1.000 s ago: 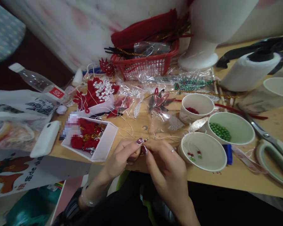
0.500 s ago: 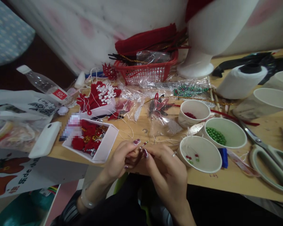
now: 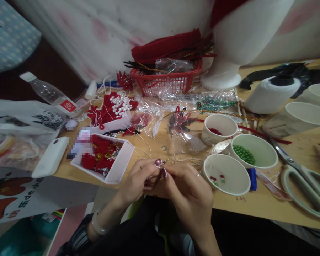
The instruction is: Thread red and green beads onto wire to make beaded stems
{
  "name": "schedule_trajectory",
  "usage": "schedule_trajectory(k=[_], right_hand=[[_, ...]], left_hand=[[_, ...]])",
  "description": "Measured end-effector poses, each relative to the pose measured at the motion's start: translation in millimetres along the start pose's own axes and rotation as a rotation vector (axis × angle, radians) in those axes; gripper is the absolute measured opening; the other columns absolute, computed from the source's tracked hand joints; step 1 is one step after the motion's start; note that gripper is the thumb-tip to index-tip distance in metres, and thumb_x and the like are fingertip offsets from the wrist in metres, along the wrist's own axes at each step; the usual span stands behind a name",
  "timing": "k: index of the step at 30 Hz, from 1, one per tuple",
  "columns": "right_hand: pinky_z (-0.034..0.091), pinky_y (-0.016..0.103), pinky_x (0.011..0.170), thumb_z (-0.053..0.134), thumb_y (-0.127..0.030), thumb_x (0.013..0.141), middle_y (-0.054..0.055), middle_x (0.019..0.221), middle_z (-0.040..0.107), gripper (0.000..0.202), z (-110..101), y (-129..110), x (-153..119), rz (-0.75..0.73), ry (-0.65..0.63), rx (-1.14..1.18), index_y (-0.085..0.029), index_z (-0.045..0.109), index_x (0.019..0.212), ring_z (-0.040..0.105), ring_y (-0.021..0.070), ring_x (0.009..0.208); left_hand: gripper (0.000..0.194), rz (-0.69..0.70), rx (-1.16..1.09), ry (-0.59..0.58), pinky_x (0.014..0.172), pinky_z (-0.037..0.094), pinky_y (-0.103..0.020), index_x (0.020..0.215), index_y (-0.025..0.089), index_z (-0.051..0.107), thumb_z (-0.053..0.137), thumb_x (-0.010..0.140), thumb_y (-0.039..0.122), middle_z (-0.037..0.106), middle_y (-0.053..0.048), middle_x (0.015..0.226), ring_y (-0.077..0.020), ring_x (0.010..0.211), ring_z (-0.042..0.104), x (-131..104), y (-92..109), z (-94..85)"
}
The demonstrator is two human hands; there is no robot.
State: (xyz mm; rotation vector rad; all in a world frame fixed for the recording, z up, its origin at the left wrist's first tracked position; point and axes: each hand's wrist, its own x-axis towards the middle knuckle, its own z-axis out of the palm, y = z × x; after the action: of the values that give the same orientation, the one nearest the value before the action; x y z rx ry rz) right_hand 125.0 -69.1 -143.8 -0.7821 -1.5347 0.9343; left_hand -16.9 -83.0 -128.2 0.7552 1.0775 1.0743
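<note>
Left hand (image 3: 140, 177): raised from the lower left, dark sleeve pushed back, pale bracelet (image 3: 98, 224) at the wrist; thumb and curled fingers pinching a small beaded piece (image 3: 165, 161).

Right hand (image 3: 192, 186): rising from the bottom, wrist bent inward, ring (image 3: 198, 174) on one finger; thumb and forefinger pinching the same piece. Fingertips of both hands meet, or nearly so, over the front edge of the wooden surface (image 3: 256, 208). Beaded piece: between the fingertips, red and green beads projecting; remainder hidden by the fingers.

Near at right: paper cup with a few threaded beads (image 3: 241, 179), just beside the right hand, blocking the way on that side; behind it, cup of green beads (image 3: 268, 151) and cup of red beads (image 3: 225, 122). Blue item (image 3: 252, 179) beside the nearest cup; large scissors (image 3: 290, 163) beyond.

Near at left: white open box (image 3: 122, 161) of red ornaments, just beside the left hand.

Ahead: clear packets (image 3: 185, 140), loose pale cord (image 3: 149, 146).

Farther: red basket (image 3: 162, 83), filled above its rim; white thread cone (image 3: 273, 94); plastic bottle (image 3: 50, 92), leaning; white oblong case (image 3: 50, 158).
</note>
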Motion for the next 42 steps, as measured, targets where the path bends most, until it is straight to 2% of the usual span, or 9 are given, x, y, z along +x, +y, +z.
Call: schedule_trajectory(k=[5,10,21,27,34,42], right_hand=[[0.051,0.029,0.069,0.063,-0.006,0.087,0.002,0.081,0.070,0.015,1.4,0.9,-0.4,0.010,0.009,-0.005,-0.019,0.070,0.091,0.064,0.0150,0.075],[0.052,0.028,0.069,0.063,-0.006,0.087,0.002,0.082,0.071,0.016,0.9,-1.3,0.1,-0.009,-0.003,-0.003,-0.019,0.071,0.092,0.066,0.0147,0.076],[0.053,0.029,0.071,0.062,-0.005,0.087,0.003,0.082,0.072,0.017,1.6,-0.1,-2.8,-0.058,0.014,-0.060,-0.018,0.071,0.094,0.066,0.0150,0.076],[0.052,0.030,0.072,0.062,-0.006,0.088,0.003,0.084,0.072,0.017,2.4,-0.6,-2.0,-0.032,0.011,-0.046,-0.020,0.070,0.094,0.066,0.0155,0.078],[0.053,0.031,0.073,0.062,-0.006,0.087,0.003,0.087,0.071,0.019,-0.8,-1.3,0.0,-0.046,0.012,-0.022,-0.020,0.071,0.097,0.066,0.0161,0.080],[0.053,0.031,0.071,0.061,-0.003,0.087,0.005,0.086,0.070,0.020,-3.3,-1.4,-1.5,-0.176,-0.006,-0.151,-0.017,0.070,0.099,0.063,0.0165,0.077]], left_hand=[[0.046,0.026,0.074,0.004,0.039,0.011,-0.020,0.055,0.021,0.031,0.058,0.085,0.043,0.023,0.010,0.049,-0.0049,0.043,0.015,-1.0,-1.4,-1.4],[0.045,0.123,0.139,0.060,0.041,0.016,-0.020,0.056,0.021,0.032,0.056,0.088,0.042,0.025,0.009,0.051,-0.0057,0.044,0.018,-0.8,-5.7,-2.1],[0.043,0.224,0.358,0.125,0.045,0.021,-0.025,0.055,0.020,0.036,0.050,0.091,0.039,0.031,0.006,0.051,-0.0084,0.047,0.022,-0.8,-5.9,0.5],[0.046,0.244,0.421,0.178,0.047,0.023,-0.027,0.050,0.021,0.037,0.048,0.091,0.039,0.034,0.004,0.048,-0.0104,0.047,0.027,-3.3,-5.7,1.6],[0.046,0.227,0.404,0.150,0.047,0.023,-0.028,0.049,0.021,0.036,0.048,0.090,0.039,0.034,0.004,0.047,-0.0104,0.046,0.027,-4.1,-7.8,-1.7],[0.048,0.188,0.282,0.104,0.045,0.020,-0.028,0.049,0.021,0.036,0.045,0.094,0.038,0.033,0.005,0.047,-0.0097,0.044,0.025,-6.0,-6.1,-0.7]])
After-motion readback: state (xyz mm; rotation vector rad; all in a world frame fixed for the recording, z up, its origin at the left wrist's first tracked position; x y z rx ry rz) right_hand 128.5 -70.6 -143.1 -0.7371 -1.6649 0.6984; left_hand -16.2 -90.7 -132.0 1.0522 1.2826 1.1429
